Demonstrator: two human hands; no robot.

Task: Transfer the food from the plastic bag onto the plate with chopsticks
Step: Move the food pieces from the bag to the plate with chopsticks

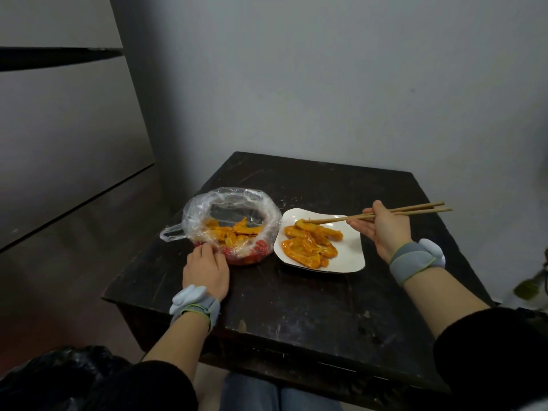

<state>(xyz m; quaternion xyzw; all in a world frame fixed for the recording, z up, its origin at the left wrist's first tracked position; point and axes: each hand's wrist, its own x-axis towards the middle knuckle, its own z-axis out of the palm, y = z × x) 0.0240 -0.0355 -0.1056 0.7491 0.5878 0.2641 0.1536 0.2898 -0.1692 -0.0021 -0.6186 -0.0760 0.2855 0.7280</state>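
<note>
A clear plastic bag (192, 213), rolled open over a red bowl (247, 256), holds several orange food pieces (234, 231). My left hand (206, 269) grips the bag's near edge. To its right a white square plate (347, 250) carries several orange pieces (308, 247). My right hand (381, 228) holds a pair of wooden chopsticks (415, 210). Their tips pinch or touch one piece (301, 223) at the plate's far left side.
Bag and plate sit on a small dark wooden table (296, 292) set against a pale wall. A black bag (59, 375) lies at lower left beside my knees. Both wrists wear grey bands.
</note>
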